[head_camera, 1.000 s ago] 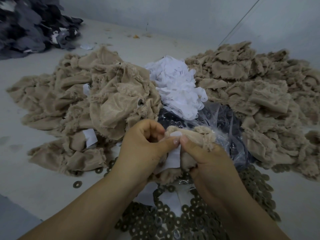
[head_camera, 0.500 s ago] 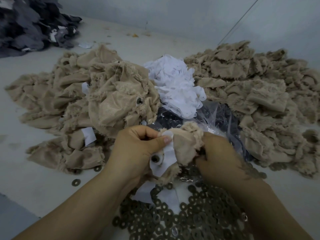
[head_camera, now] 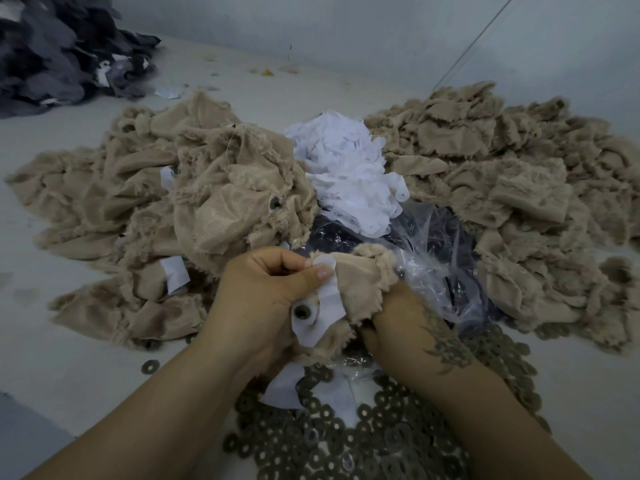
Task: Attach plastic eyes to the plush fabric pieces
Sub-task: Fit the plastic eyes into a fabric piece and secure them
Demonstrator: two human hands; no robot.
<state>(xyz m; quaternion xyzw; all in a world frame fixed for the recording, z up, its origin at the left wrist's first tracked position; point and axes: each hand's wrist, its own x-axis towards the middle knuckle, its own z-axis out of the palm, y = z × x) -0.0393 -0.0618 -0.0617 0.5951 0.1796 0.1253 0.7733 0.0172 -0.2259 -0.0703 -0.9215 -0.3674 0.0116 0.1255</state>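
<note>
My left hand grips a beige plush piece with a white backing strip laid over it, thumb pressing the strip's top. A round dark washer sits on the strip's lower end, against my left palm. My right hand reaches under the plush piece from the right; its fingers are hidden by the fabric. Below my hands lies a heap of dark ring washers. A clear plastic bag of dark parts lies just behind the plush piece.
Beige plush pieces are heaped at left and right. A pile of white strips sits between them. Dark grey fabric is stacked at the far left corner. A wall runs close behind.
My right hand left the white strip's top and dropped under the plush piece. The strip's lower end with its washer came into view, and the piece shifted slightly down.
</note>
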